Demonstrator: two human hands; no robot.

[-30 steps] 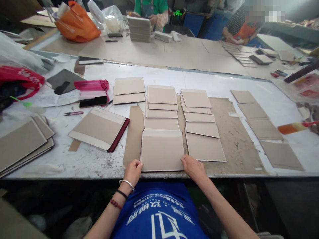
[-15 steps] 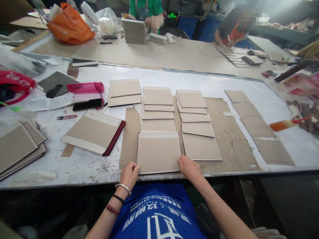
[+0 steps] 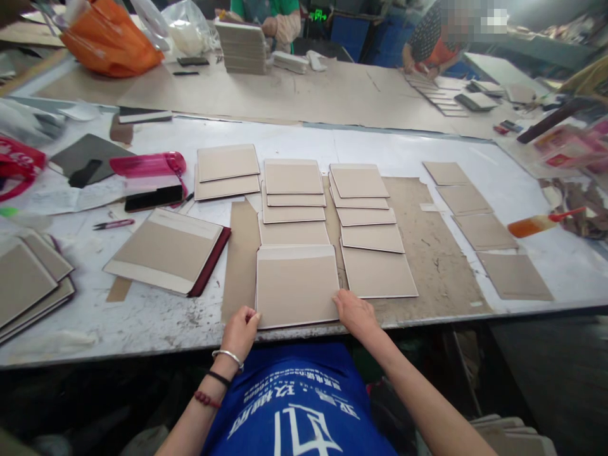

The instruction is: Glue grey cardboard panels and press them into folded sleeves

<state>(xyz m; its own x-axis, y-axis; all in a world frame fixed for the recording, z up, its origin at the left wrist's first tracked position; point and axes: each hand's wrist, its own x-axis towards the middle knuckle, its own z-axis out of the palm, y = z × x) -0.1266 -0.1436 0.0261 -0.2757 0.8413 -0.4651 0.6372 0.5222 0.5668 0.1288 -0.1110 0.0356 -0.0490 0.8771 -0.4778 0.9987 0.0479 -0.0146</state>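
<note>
A beige cardboard panel (image 3: pixel 297 285) with a paler strip along its top lies flat at the table's front edge. My left hand (image 3: pixel 241 330) pinches its lower left corner, fingers curled. On the opposite side, my right hand (image 3: pixel 355 311) is closed on the lower right edge of the same panel. Behind it, a column of overlapping panels (image 3: pixel 293 177) runs away from me. To the right stands another overlapping column, its nearest panel (image 3: pixel 380 272) close to my right hand. Brown paper (image 3: pixel 441 272) lies under these columns.
At left are a panel with a dark red edge (image 3: pixel 166 250), a pink pouch (image 3: pixel 147 164), a black phone (image 3: pixel 154 198) and stacked panels (image 3: pixel 23 272). Thin sheets (image 3: pixel 515 277) and an orange glue bottle (image 3: pixel 532 226) lie right. Two people work at the far table (image 3: pixel 332 95).
Both hands keep their hold on the panel's lower corners. The whole view has shifted slightly, with the scene sliding left and up; the panel shows no clear movement on the table.
</note>
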